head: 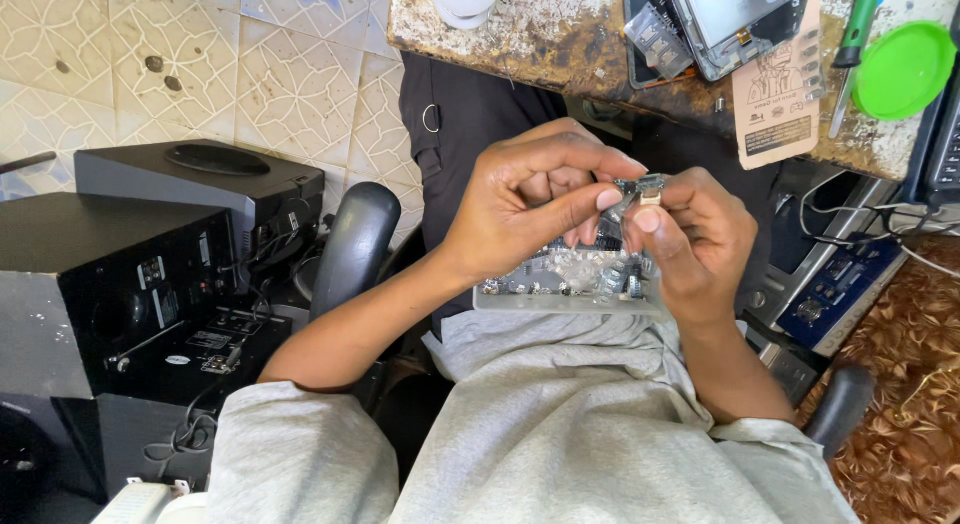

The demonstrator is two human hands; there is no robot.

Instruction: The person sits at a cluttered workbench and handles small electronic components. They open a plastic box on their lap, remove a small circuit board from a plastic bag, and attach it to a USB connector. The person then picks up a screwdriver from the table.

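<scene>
Over the lap, in the head view, both hands met above a clear tray (560, 302) of small parts that rested on the grey shirt. The left hand (530, 199) pinched a small metal part (640, 189) between thumb and forefinger, its other fingers curled loosely. The right hand (695, 239) gripped the same part from the other side, thumb pressed up against it. The part sat just above the tray's far edge, between the two sets of fingertips; its exact kind was too small to tell.

Beyond the hands, the bench (560, 44) held an opened device (725, 19) near its near edge, a card of tiny pieces (775, 94) hanging over that edge, a screwdriver (855, 29) and a green lid (905, 69) towards the right corner.

Judging by the grip, the part was being examined or separated. Any next move would call for a steady pinch directly over the tray, so nothing dropped.
</scene>
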